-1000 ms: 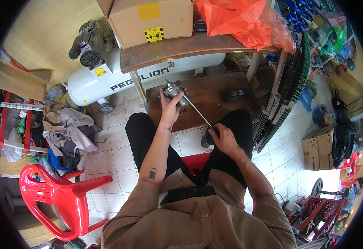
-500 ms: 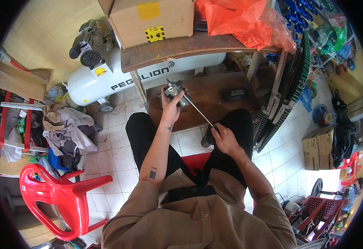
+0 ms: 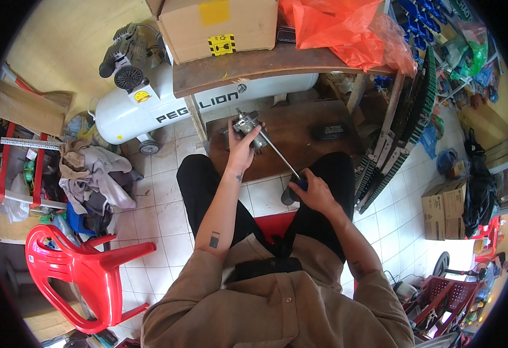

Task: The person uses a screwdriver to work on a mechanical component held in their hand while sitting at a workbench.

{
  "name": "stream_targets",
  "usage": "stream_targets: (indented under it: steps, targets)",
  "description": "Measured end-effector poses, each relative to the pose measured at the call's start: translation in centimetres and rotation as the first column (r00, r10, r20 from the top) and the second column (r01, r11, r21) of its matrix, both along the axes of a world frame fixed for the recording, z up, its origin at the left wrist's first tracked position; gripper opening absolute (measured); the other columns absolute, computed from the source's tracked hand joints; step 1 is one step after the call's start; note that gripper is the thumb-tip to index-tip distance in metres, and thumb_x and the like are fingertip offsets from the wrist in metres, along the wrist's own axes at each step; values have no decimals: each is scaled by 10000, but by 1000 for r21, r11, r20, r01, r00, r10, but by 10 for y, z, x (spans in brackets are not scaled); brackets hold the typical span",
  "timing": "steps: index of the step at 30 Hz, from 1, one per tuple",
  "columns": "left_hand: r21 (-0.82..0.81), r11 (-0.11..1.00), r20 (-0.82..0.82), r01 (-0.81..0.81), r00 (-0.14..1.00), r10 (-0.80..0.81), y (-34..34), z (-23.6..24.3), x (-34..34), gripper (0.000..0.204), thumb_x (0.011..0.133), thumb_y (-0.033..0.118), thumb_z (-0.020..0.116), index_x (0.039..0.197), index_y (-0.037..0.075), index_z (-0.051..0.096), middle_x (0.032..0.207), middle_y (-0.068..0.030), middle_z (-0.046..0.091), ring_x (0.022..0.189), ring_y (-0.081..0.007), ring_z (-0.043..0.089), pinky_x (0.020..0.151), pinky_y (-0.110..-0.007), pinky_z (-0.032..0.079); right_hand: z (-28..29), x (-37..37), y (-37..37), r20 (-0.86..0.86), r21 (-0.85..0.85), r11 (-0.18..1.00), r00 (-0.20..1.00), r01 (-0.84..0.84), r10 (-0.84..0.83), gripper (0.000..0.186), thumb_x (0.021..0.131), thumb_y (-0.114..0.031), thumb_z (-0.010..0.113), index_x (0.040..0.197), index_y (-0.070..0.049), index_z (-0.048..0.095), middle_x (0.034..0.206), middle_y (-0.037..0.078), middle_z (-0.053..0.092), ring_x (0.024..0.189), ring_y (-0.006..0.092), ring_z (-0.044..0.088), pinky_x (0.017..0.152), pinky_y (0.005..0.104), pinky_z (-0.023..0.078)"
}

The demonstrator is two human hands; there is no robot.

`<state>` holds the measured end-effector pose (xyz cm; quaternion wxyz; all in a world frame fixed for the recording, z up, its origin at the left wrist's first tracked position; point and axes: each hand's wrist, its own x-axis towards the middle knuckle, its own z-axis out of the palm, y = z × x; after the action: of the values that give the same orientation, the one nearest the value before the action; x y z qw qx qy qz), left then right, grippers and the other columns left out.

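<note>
My left hand [image 3: 240, 149] is wrapped round a small grey metal motor-like part [image 3: 246, 123], cylindrical, with a short shaft sticking out of its far end. Its exact kind is hard to make out. In my right hand [image 3: 316, 195], over my right thigh, is a screwdriver [image 3: 279, 155] with a long thin metal shaft and a dark blue handle mostly hidden by my fingers. The screwdriver slants up to the left, and its tip meets the side of the metal part near my left fingers. Both hands are in front of the low wooden shelf [image 3: 292, 156].
A wooden bench [image 3: 231, 78] carries a cardboard box [image 3: 219, 29] and red plastic bags [image 3: 329, 26]. Below it stand a white air compressor [image 3: 129, 116] and a black case [image 3: 329, 131]. A red plastic chair [image 3: 80, 272] stands left; dark toothed strips [image 3: 393, 145] lean right.
My right hand has turned slightly on the screwdriver, so more of the blue handle shows. The left hand and the metal part hold almost the same place; the view has shifted a little.
</note>
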<state>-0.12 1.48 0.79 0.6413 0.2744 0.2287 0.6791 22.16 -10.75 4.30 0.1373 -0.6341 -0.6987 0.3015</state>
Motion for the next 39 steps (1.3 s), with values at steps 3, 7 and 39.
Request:
stream_targets:
  steps: [3,7,39]
  targets:
    - [-24,998,34,-49,998,50,0,3,-1,546,852,-79,684,1254,129,378,1121,-133,600,998,-287,665,857,-426,574,10,7,3,-154,-124,992,988,-24,5,477,926,-357,643,1207,5,510,974,258,665,984,429,635,856,498,484]
    - [-20,998,38,-54,998,55,-1,7,-3,530,858,-78,678,1249,129,386,1103,-135,606,996,-286,666,852,-431,573,3,10,0,-262,63,998,964,-19,35,381,914,-285,663,1146,6,581,1044,252,652,1010,419,625,856,479,484]
    - [13,999,-21,31,999,-31,-2,6,0,539,849,-93,673,1244,129,382,1178,-131,585,1025,-279,654,870,-423,571,13,2,-1,-111,12,1000,993,28,-27,427,783,-254,808,1010,38,594,922,243,677,910,393,671,801,418,524]
